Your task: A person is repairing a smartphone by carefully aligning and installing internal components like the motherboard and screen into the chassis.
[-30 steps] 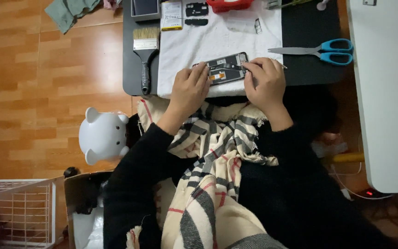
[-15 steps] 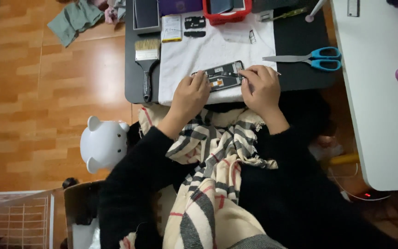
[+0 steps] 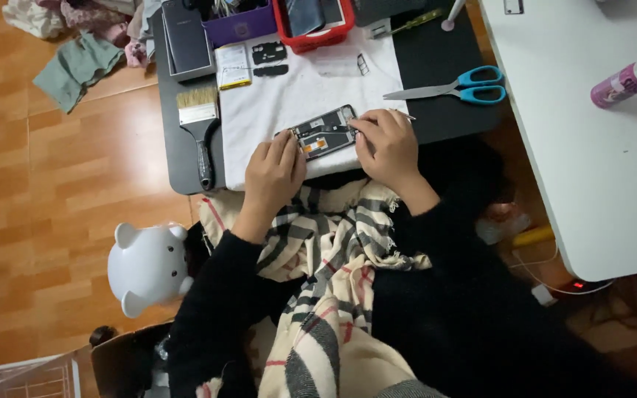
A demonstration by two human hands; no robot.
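An opened smartphone [image 3: 324, 133] with its back off lies on a white cloth [image 3: 300, 96] spread over a small dark table [image 3: 436, 55]. My left hand [image 3: 273, 173] rests on the phone's left end and steadies it. My right hand [image 3: 386, 144] holds thin metal tweezers [image 3: 399, 113] against the phone's right end, their tip hidden behind my fingers. Small black phone parts [image 3: 268, 53] and a yellow-edged battery [image 3: 233, 66] lie on the cloth farther back.
A paintbrush [image 3: 200, 133] and a dark phone box [image 3: 186, 37] sit at the table's left. Blue-handled scissors [image 3: 455, 85] lie right. Red [image 3: 315, 18] and purple [image 3: 241, 26] trays stand behind. A white desk [image 3: 591, 133] with a pink bottle [image 3: 628, 77] is at right; a white bear-shaped object [image 3: 147, 267] on the floor.
The view has shifted downward and slightly right, showing more of the table's back. Both hands stay on the phone in much the same pose.
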